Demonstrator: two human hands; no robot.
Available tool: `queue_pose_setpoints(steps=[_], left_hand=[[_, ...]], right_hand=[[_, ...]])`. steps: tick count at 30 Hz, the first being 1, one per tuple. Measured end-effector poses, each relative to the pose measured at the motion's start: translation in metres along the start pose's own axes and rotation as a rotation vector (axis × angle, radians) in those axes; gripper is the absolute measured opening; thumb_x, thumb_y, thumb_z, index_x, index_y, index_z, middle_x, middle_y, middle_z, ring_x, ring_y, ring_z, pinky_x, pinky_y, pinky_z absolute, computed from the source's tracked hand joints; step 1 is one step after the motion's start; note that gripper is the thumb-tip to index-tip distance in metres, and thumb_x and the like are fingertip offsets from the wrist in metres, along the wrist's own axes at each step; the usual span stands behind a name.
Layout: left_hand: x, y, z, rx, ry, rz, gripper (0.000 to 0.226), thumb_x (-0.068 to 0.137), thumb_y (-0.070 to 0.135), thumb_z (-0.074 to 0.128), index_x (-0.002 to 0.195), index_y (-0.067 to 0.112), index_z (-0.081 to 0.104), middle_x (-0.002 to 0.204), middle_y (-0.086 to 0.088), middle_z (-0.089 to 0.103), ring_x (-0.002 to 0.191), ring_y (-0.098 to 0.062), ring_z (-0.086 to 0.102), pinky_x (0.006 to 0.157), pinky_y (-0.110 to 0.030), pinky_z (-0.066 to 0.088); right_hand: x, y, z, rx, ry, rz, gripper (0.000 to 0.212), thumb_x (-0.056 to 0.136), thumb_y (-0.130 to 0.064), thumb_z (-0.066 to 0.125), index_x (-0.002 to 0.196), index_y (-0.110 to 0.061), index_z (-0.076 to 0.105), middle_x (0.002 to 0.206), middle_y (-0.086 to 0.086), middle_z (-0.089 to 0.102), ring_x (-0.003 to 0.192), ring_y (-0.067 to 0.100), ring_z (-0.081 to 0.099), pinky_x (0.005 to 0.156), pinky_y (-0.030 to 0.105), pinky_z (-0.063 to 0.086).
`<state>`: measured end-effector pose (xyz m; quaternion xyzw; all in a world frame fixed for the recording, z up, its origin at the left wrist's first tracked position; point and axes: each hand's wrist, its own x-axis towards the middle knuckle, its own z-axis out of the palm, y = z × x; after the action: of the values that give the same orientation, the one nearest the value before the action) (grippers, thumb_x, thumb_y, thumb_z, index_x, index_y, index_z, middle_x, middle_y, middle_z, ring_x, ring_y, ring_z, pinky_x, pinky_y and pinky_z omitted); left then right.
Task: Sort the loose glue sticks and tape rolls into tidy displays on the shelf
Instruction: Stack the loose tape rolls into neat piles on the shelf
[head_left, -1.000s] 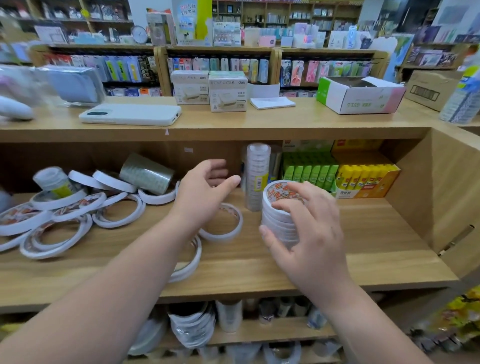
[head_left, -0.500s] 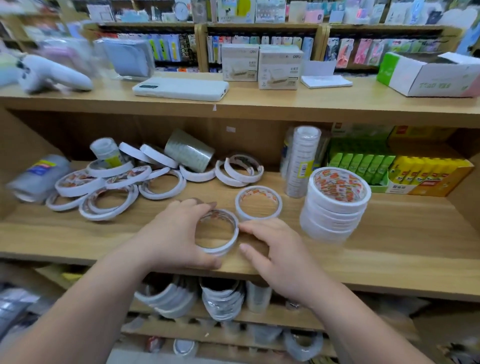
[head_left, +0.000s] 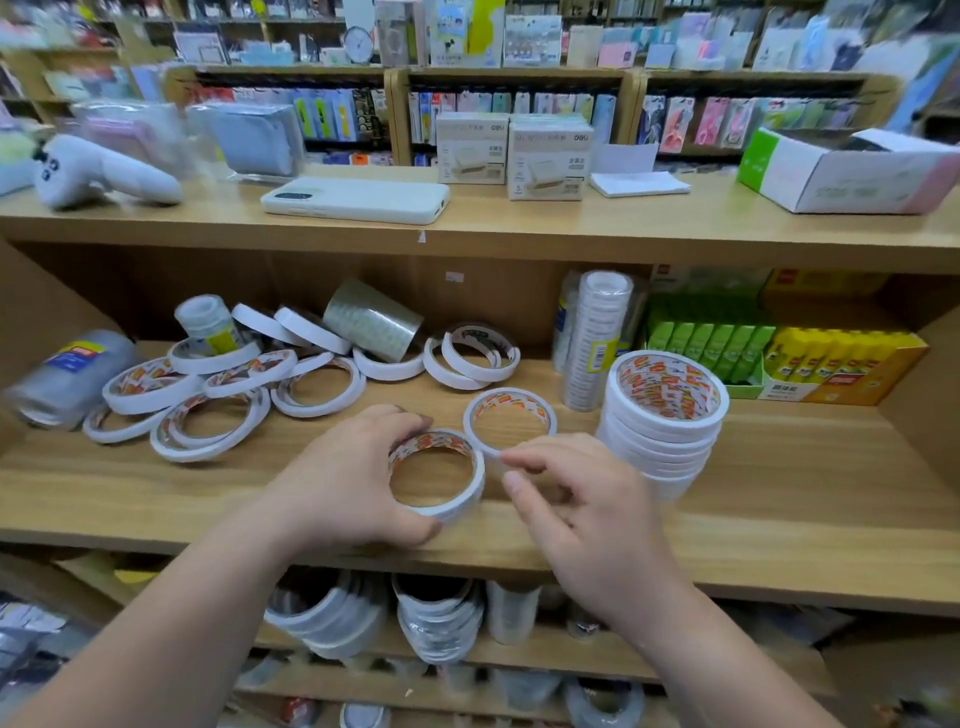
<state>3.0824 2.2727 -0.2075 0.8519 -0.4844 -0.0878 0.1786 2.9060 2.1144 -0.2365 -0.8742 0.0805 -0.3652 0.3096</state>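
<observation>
My left hand (head_left: 349, 480) grips a short stack of white tape rolls (head_left: 457, 506) near the front edge of the wooden shelf (head_left: 779, 525). Just right of those rolls hovers my right hand (head_left: 576, 499), fingers apart and holding nothing. One single tape roll (head_left: 511, 400) lies flat behind the held ones. A tall stack of the same rolls (head_left: 662, 431) stands to the right. Several loose rolls (head_left: 218, 400) lie scattered at the shelf's left. Green glue sticks (head_left: 709, 345) and yellow glue sticks (head_left: 831, 364) sit boxed at the back right.
An upright tube of small clear tape (head_left: 595, 338) stands behind the tall stack, and a wide clear roll (head_left: 371, 325) leans at the back. A white phone (head_left: 358, 200), boxes (head_left: 550, 156) and an open carton (head_left: 852, 176) rest on the top shelf. More tape sits on the shelf below (head_left: 441, 623).
My left hand came down from the back of the shelf and closed on the rolls at the front edge. My right hand left the tall stack and moved beside them.
</observation>
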Motion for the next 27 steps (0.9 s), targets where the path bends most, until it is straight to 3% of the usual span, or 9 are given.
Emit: queue_pose_setpoints(steps=[3,6,8,10,16,20,23,27], left_hand=[[0.002,0.021,-0.008,-0.187,0.130,0.029,0.104,0.049,0.060,0.082,0.143,0.034,0.049,0.127,0.030,0.050,0.116,0.010,0.049,0.096,-0.016,0.043],[0.016,0.058,-0.011,-0.305,0.233,0.093,0.101,0.048,0.060,0.085,0.140,0.034,0.053,0.121,0.030,0.053,0.110,0.015,0.051,0.089,-0.009,0.043],[0.032,0.083,-0.010,-0.351,0.285,0.119,0.103,0.046,0.061,0.083,0.141,0.031,0.054,0.124,0.024,0.057,0.113,0.011,0.054,0.096,-0.013,0.045],[0.051,0.107,-0.006,-0.353,0.296,0.146,0.105,0.049,0.060,0.085,0.144,0.028,0.052,0.130,0.018,0.056,0.119,0.004,0.054,0.104,-0.025,0.047],[0.094,0.158,0.012,-0.224,0.216,0.181,0.101,0.058,0.052,0.089,0.146,0.023,0.050,0.137,0.008,0.055,0.126,-0.007,0.049,0.101,-0.022,0.040],[0.102,0.158,0.025,-0.212,0.185,0.154,0.107,0.047,0.064,0.081,0.142,0.022,0.054,0.131,0.008,0.057,0.125,-0.011,0.051,0.105,-0.029,0.041],[0.097,0.148,0.035,-0.375,0.199,0.128,0.115,0.047,0.075,0.077,0.146,0.025,0.048,0.138,0.012,0.054,0.128,-0.003,0.051,0.110,-0.031,0.042],[0.085,0.156,0.072,-0.885,0.379,0.042,0.067,0.085,0.065,0.051,0.141,0.030,0.051,0.140,0.016,0.056,0.128,0.005,0.051,0.115,-0.034,0.040]], right_hand=[[0.001,0.003,-0.039,-0.099,0.317,-0.129,0.018,0.089,-0.026,0.066,0.099,-0.013,0.073,0.100,-0.005,0.069,0.101,0.013,0.062,0.092,0.030,0.047],[0.005,0.028,-0.076,-0.110,0.455,0.079,0.034,0.090,-0.042,0.061,0.115,-0.020,0.065,0.114,-0.005,0.063,0.112,0.014,0.057,0.095,0.038,0.046],[0.008,0.044,-0.090,0.114,0.429,0.320,0.050,0.090,-0.056,0.051,0.129,-0.026,0.060,0.129,-0.011,0.060,0.123,0.006,0.054,0.106,0.039,0.044],[0.011,0.060,-0.098,0.339,0.382,0.457,0.059,0.089,-0.064,0.041,0.135,-0.031,0.056,0.137,-0.014,0.058,0.130,-0.001,0.050,0.116,0.038,0.037],[0.008,0.083,-0.100,0.546,0.235,0.504,0.091,0.075,-0.094,0.036,0.141,-0.033,0.053,0.141,-0.014,0.058,0.134,0.001,0.049,0.119,0.039,0.033],[0.015,0.085,-0.097,0.585,0.227,0.488,0.077,0.084,-0.083,0.035,0.142,-0.033,0.049,0.142,-0.012,0.058,0.134,0.002,0.049,0.119,0.038,0.034],[0.027,0.079,-0.094,0.619,0.234,0.512,0.062,0.098,-0.067,0.033,0.141,-0.027,0.052,0.138,-0.008,0.060,0.127,0.002,0.055,0.112,0.031,0.041],[0.040,0.075,-0.084,0.683,0.251,0.565,0.045,0.107,-0.045,0.031,0.134,-0.023,0.059,0.125,-0.006,0.068,0.109,0.000,0.066,0.094,0.019,0.053]])
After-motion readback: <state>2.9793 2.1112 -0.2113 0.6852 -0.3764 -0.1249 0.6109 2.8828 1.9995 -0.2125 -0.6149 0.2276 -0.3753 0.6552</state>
